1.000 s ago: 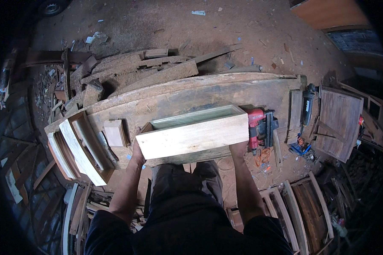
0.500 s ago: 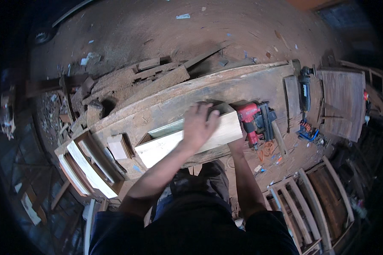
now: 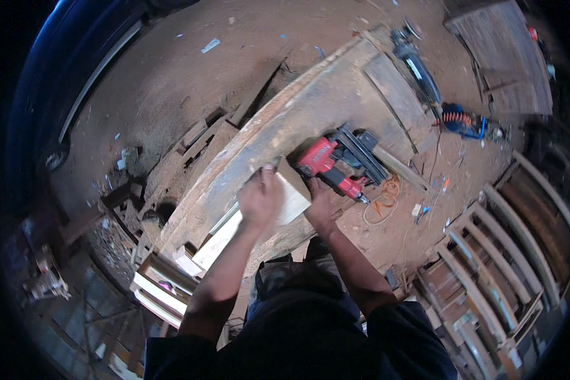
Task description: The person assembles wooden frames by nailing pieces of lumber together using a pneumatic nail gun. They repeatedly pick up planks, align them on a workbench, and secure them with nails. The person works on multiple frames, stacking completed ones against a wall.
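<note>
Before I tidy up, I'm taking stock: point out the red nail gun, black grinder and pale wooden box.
Red nail gun [image 3: 318,157]: head view, on its red body.
Black grinder [image 3: 422,76]: head view, on its dark body.
Pale wooden box [image 3: 291,201]: head view, on its long side.

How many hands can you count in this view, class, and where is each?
2. The left hand is at the box, near its right end; the right hand is between that end and the nail gun. No others show.
</note>
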Demonstrator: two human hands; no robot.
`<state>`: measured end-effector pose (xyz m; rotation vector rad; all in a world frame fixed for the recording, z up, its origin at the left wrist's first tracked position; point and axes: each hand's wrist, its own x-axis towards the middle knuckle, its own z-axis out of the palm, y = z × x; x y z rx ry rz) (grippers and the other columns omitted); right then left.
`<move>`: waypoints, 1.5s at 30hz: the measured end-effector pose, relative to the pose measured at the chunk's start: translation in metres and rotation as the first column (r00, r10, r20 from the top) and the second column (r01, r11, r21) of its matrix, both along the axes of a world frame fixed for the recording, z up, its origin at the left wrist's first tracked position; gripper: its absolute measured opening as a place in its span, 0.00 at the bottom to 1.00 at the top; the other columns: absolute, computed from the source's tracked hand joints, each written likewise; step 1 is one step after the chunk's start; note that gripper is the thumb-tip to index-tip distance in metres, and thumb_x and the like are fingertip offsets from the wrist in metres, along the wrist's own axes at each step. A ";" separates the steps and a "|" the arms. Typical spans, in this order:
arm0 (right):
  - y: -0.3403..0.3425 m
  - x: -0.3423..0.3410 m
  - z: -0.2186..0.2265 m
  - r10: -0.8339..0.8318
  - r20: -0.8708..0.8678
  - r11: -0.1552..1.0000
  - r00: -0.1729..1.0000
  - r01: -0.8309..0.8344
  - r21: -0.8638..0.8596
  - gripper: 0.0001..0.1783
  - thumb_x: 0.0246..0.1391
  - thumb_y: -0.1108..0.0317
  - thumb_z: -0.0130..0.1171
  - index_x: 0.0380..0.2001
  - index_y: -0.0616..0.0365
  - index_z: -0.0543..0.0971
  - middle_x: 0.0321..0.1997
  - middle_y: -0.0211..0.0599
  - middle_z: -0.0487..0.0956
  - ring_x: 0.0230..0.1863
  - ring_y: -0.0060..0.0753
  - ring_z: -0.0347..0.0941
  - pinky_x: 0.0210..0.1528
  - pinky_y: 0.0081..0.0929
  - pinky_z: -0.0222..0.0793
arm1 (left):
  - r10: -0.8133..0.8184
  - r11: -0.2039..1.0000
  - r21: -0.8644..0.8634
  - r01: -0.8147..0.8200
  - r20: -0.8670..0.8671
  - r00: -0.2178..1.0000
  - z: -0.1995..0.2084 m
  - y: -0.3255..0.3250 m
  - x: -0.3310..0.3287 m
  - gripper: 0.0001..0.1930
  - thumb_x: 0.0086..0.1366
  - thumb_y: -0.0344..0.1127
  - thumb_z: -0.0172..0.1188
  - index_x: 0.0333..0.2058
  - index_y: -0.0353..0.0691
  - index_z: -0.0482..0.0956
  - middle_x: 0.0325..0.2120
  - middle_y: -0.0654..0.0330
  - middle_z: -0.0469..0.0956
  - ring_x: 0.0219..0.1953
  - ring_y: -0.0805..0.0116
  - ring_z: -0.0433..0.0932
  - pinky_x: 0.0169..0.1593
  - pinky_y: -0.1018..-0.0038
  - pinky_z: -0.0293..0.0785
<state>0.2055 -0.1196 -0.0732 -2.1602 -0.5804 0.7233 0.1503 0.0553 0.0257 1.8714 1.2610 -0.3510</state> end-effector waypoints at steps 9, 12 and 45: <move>0.005 -0.033 -0.006 -0.452 -0.856 0.568 0.250 0.821 -0.060 0.22 0.73 0.57 0.51 0.55 0.65 0.79 0.50 0.33 0.82 0.48 0.26 0.76 0.54 0.30 0.71 | -0.009 0.886 -0.462 0.029 0.045 0.999 -0.064 0.049 -0.001 0.35 0.78 0.60 0.45 0.69 0.35 0.67 0.69 0.52 0.67 0.72 0.58 0.62 0.73 0.65 0.56; 0.014 -0.027 -0.001 -0.531 -0.782 0.622 0.328 0.777 -0.097 0.24 0.73 0.55 0.51 0.53 0.66 0.81 0.49 0.36 0.83 0.49 0.28 0.77 0.55 0.29 0.71 | -0.073 0.911 -0.395 0.118 0.127 0.989 -0.041 0.047 0.014 0.34 0.77 0.57 0.50 0.69 0.35 0.67 0.69 0.49 0.67 0.72 0.54 0.62 0.74 0.64 0.55; 0.013 -0.014 -0.007 -0.574 -0.620 0.762 0.535 0.626 -0.166 0.28 0.69 0.54 0.53 0.52 0.74 0.79 0.49 0.51 0.84 0.53 0.39 0.77 0.59 0.34 0.67 | -0.388 0.800 0.579 0.159 0.297 0.872 -0.017 -0.031 0.027 0.10 0.73 0.32 0.49 0.46 0.37 0.77 0.47 0.50 0.77 0.50 0.49 0.76 0.55 0.55 0.67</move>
